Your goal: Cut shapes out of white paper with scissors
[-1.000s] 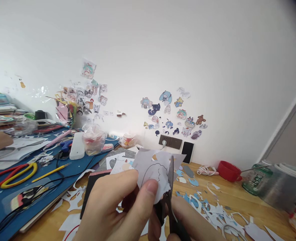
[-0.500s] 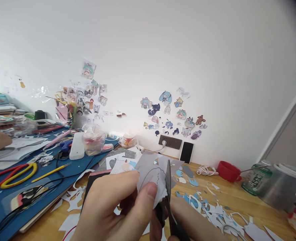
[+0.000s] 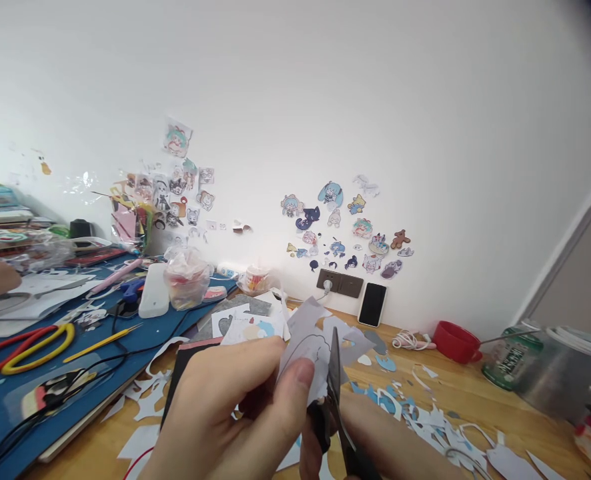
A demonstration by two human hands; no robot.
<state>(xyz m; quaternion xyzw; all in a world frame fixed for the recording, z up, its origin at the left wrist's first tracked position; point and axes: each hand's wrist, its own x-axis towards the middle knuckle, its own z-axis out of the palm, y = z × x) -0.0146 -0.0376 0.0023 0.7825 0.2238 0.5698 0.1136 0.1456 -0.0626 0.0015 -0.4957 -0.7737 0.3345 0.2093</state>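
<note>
One head view showed the left hand (image 3: 225,407) at seven o'clock pinching the paper figure (image 3: 308,347) at six, and the right hand (image 3: 375,443) at five clasping the scissors (image 3: 335,380), blade in its right edge; cutting seemed partway, with white margin left and scraps (image 3: 425,420) on the table (image 3: 495,393) at four.

Red cup (image 3: 456,340), wall stickers (image 3: 345,233)
</note>
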